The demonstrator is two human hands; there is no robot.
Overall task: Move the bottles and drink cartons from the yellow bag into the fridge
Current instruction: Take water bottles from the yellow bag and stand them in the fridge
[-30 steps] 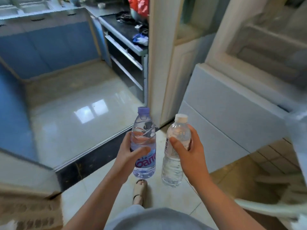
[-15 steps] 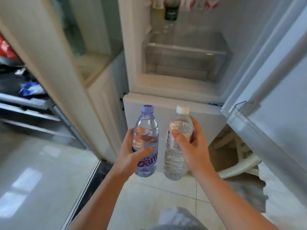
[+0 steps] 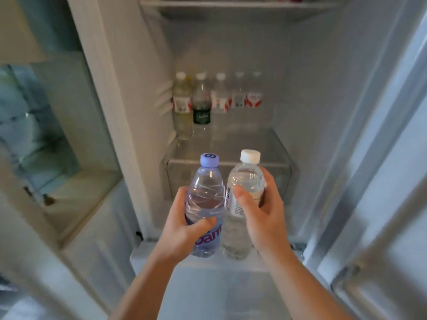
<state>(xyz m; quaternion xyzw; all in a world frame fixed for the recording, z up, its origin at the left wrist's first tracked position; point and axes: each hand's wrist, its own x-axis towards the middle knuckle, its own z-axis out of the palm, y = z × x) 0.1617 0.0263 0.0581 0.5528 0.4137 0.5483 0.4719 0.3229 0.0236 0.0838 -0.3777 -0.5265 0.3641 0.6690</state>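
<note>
My left hand (image 3: 182, 224) grips a clear bottle with a purple cap (image 3: 205, 197) upright. Right beside it, my right hand (image 3: 261, 213) grips a clear bottle with a white cap (image 3: 245, 188), also upright. Both bottles are held in front of the open fridge (image 3: 147, 112), just before its glass shelf (image 3: 228, 162). At the back of that shelf stands a row of several bottles (image 3: 217, 100). The yellow bag is not in view.
The open fridge door (image 3: 381, 181) stands at the right. A transparent drawer (image 3: 175, 179) sits under the glass shelf. A glass-fronted cabinet (image 3: 46, 135) is on the left. Another shelf (image 3: 240, 5) runs across the top of the fridge.
The view has swung from the kitchen floor to the fridge interior and risen. Both hands have carried their bottles up toward the glass shelf, with the same grip throughout.
</note>
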